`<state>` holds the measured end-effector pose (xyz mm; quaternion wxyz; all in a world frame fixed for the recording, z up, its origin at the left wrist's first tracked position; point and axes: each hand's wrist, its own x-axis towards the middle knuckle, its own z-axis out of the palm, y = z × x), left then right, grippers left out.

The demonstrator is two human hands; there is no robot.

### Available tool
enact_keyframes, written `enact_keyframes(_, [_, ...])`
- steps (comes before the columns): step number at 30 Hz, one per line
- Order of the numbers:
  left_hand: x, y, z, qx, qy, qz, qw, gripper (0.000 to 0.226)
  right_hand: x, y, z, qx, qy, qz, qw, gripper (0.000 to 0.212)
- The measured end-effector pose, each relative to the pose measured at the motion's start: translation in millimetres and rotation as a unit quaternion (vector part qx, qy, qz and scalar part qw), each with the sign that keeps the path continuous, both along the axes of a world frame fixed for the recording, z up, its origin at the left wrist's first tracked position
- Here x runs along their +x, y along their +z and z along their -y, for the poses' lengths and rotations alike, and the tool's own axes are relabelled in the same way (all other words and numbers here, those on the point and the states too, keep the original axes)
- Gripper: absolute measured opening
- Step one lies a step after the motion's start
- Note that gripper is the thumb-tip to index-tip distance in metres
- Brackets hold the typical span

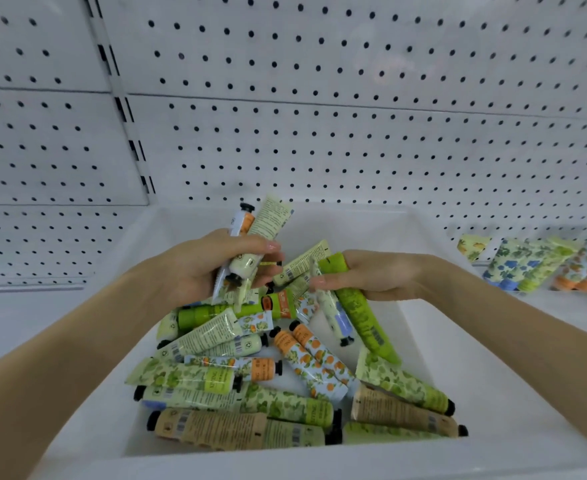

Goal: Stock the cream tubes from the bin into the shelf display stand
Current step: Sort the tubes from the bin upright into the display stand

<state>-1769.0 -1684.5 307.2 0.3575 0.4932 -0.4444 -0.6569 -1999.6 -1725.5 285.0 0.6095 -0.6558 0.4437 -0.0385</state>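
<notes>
The curled fingers [250, 242] of the left hand [198, 268] are closed round a small bunch of cream tubes, among them a pale green printed tube [271, 220] and a white-and-orange tube with a black cap [241, 221], both of which stick up past the knuckles. A bright green plastic tube [361, 310] is gripped by the bent fingers of the right hand [385, 275], and a pale tube with a blue patch [337, 317] is held beside it, cap down. Both hands are raised just above a loose pile of floral cream tubes [236, 379] lying crosswise in a white plastic bin [434, 344]. The bin is set on a white shelf [555, 308] backed by white pegboard [354, 133]. Further patterned tubes [527, 265] are stood in a row at the far right, well apart from the bin.
</notes>
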Motion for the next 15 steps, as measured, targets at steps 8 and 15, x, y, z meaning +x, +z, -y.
enact_keyframes(8, [-15.0,-5.1,-9.7,-0.024,-0.062,0.062,0.996,0.033,9.7,14.6,-16.8,0.002,-0.120,0.250,0.961,0.038])
enact_keyframes(15, [-18.8,-8.2,-9.8,-0.039,-0.057,0.058,0.996,0.044,19.4,12.6,-15.6,0.027,-0.128,0.284,0.950,0.040])
